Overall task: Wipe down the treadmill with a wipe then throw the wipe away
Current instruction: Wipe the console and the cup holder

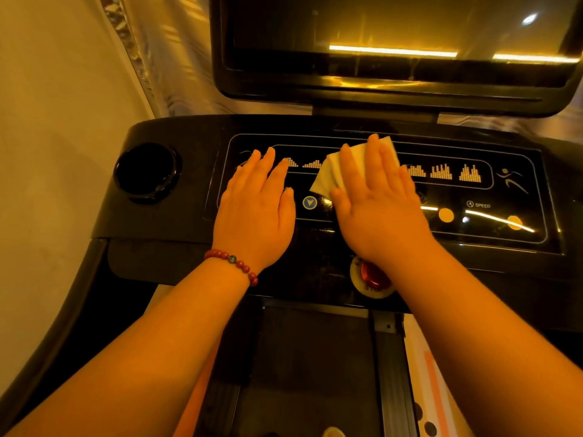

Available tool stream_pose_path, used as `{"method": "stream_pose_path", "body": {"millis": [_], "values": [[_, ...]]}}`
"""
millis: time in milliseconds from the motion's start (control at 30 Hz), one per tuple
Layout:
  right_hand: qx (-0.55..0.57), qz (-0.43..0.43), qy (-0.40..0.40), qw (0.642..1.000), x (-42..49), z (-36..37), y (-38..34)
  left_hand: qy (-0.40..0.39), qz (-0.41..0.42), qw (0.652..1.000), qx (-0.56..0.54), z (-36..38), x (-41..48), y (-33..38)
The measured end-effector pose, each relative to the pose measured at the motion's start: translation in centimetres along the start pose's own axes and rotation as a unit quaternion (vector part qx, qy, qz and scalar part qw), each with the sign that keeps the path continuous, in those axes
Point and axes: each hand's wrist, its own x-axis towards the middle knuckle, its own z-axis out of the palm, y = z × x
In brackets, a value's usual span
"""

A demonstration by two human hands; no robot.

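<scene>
- Warm yellow light falls on the black treadmill console (pixel 176 247).
- Right hand (pixel 378 203) presses a white wipe (pixel 328 178) flat, fingers straight.
- Left hand (pixel 257 209) rests flat beside it, grasping nothing.

Two hands: left hand (pixel 255 212), right hand (pixel 378 212); one wipe (pixel 328 176); one treadmill (pixel 170 225); one cup holder (pixel 147 172); one bracelet (pixel 235 262).

Light: dim overall; warm amber cast over everything
Glare: long strip-light reflections streak the dark screen (pixel 394 52); smaller glints on the glossy console panel (pixel 504 222)
Blur: curtain (pixel 164 58) at upper left smeared; centre sharp
Distortion: wide-angle bowing; console outline curves toward the edges
</scene>
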Motion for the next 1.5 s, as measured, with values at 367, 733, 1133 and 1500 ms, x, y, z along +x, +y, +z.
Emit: {"method": "stream_pose_path", "body": {"millis": [367, 733, 1133, 1500], "values": [[-0.025, -0.034, -0.024, 0.999, -1.0, -0.1, -2.3, -0.014, 0.021, 1.000, 0.015, -0.2, -0.2, -0.3], [-0.034, -0.037, -0.010, 0.999, -3.8, 1.1, -5.1, -0.023, 0.045, 0.999, 0.022, -0.5, -2.8, -1.7], [-0.029, -0.015, 0.020, 0.999, -6.3, 2.9, -7.5, -0.016, 0.048, 0.999, -0.007, -0.7, -4.8, -2.6], [-0.044, -0.049, 0.133, 0.989, -8.0, 5.8, -7.7, -0.017, 0.067, 0.998, 0.008, -0.8, -5.4, -2.9]]}}
